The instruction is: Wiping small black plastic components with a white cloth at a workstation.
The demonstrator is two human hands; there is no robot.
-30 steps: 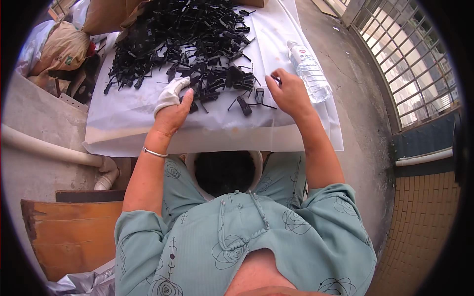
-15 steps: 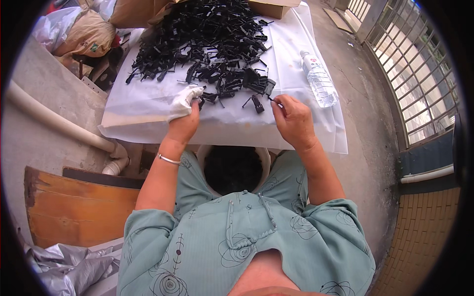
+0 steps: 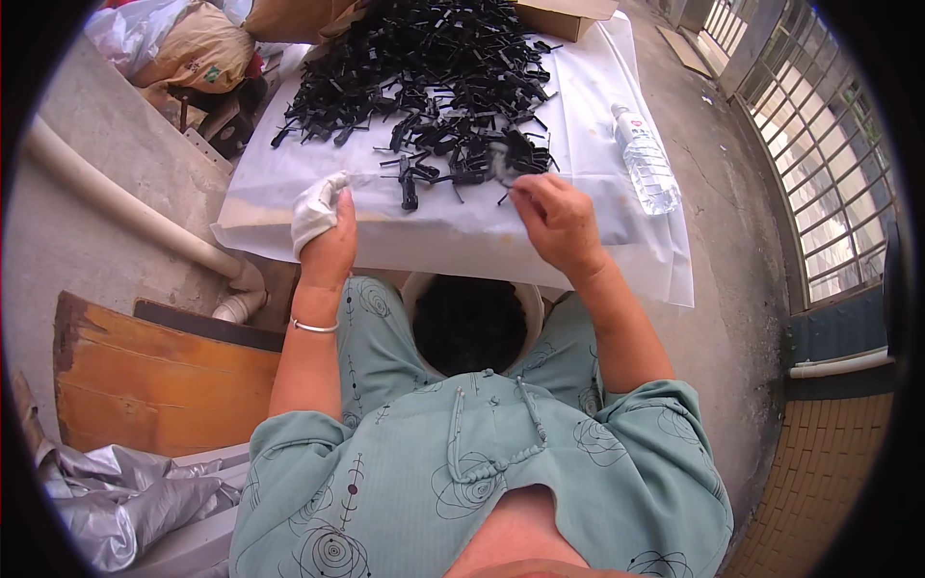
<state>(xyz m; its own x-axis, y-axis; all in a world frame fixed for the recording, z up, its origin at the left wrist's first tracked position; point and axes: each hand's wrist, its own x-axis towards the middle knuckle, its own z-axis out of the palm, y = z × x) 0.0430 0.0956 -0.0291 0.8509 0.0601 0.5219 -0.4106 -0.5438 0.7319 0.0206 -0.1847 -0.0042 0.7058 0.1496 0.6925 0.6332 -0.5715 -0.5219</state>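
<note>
My left hand (image 3: pixel 324 223), with a white glove or cloth over its fingers, is raised at the near left edge of the table. Its thumb lies against the curled, covered fingers, and whatever they hold is hidden. My right hand (image 3: pixel 557 220) pinches thumb to forefinger at the near edge of the black parts. A small black plastic part (image 3: pixel 502 166) at its fingertips is smeared by motion. Between the hands, another black plastic part (image 3: pixel 409 185) with thin arms lies on the white sheet. Behind them spreads a large heap of similar black parts (image 3: pixel 424 67).
White sheeting (image 3: pixel 289 202) covers the table. On the right lies a clear water bottle (image 3: pixel 647 164); a cardboard box (image 3: pixel 564 15) stands at the back. Between my knees is a pale bucket (image 3: pixel 532 306) of dark contents. A pipe (image 3: pixel 130 214) and an orange board (image 3: pixel 159 385) are at left.
My left hand has drawn back left, away from the parts. My right hand has shifted slightly left relative to the table. A loose part near it has left its place; the view has shifted slightly.
</note>
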